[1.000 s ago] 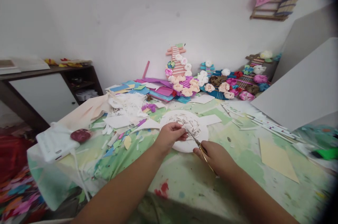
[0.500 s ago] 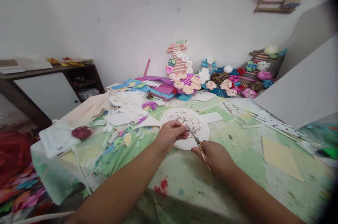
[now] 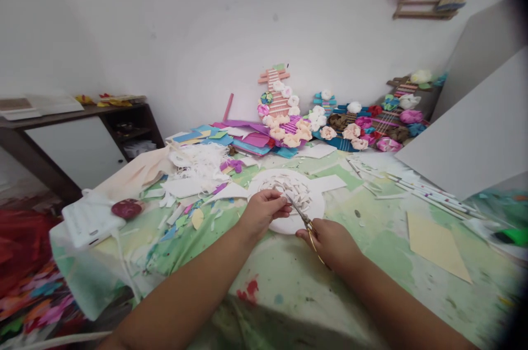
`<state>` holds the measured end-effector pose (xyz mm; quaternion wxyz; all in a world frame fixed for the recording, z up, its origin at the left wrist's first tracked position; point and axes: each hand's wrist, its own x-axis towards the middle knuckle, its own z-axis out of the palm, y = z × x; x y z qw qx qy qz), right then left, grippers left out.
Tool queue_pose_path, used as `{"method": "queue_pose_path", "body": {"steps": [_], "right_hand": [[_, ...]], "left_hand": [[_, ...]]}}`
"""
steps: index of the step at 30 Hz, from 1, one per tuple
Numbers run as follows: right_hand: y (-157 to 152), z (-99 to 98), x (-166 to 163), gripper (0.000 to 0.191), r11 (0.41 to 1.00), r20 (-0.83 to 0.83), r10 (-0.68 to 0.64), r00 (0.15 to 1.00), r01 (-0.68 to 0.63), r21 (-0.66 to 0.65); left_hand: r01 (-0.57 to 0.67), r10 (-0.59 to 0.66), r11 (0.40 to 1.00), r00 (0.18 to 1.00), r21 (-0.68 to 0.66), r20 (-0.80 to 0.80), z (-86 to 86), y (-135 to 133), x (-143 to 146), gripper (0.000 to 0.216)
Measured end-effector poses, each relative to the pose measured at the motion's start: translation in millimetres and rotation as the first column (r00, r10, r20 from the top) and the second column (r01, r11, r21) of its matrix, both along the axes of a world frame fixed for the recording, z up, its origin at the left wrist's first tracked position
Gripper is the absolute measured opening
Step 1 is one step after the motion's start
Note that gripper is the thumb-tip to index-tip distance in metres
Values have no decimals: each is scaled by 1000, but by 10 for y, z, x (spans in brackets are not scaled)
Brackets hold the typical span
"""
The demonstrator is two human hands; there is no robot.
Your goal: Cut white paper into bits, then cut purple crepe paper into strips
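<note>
My right hand (image 3: pixel 332 240) is closed on a pair of scissors (image 3: pixel 308 224) with gold-coloured handles, blades pointing up and left. At the blade tips, my left hand (image 3: pixel 266 211) pinches a small white piece of paper (image 3: pixel 285 196), mostly hidden by the fingers. Both hands are over the near part of a round white disc (image 3: pixel 315 208). A heap of small white cut pieces (image 3: pixel 299 187) lies on the disc. White strips (image 3: pixel 332 182) stick out from beneath or beside it.
White shreds (image 3: pixel 198 165) and coloured card (image 3: pixel 247 138) lie at the back left. Flower-covered craft pieces (image 3: pixel 350 124) lean against the wall. A white device (image 3: pixel 88 223) with a cable sits at left; a cream sheet (image 3: pixel 437 245) and long white sticks (image 3: pixel 433 196) lie right.
The whole view has shifted very slightly. My hands keep nearly the same pose, scissors and paper still held.
</note>
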<state>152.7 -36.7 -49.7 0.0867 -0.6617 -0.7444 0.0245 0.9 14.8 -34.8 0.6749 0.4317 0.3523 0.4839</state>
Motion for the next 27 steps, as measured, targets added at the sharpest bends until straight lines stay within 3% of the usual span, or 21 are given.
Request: {"method": "queue_pose_path", "body": {"steps": [8, 13, 17, 22, 27], "right_hand": [[44, -14, -10, 42, 999, 10, -9, 1000, 8, 33], [44, 2, -22, 40, 999, -79, 36, 996, -33, 36], [35, 35, -23, 34, 997, -132, 76, 988, -72, 37], [21, 91, 4, 33, 999, -204, 45, 978, -38, 38], [-59, 105, -3, 35, 994, -382, 97, 919, -73, 77]], "left_hand": [[-7, 8, 995, 1000, 102, -11, -58, -9, 39, 20], [212, -206, 972, 976, 103, -66, -90, -101, 143, 29], [275, -268, 959, 958, 73, -97, -114, -148, 182, 41], [547, -489, 814, 827, 198, -276, -126, -202, 189, 53], [499, -382, 817, 843, 288, -379, -124, -308, 220, 81]]}}
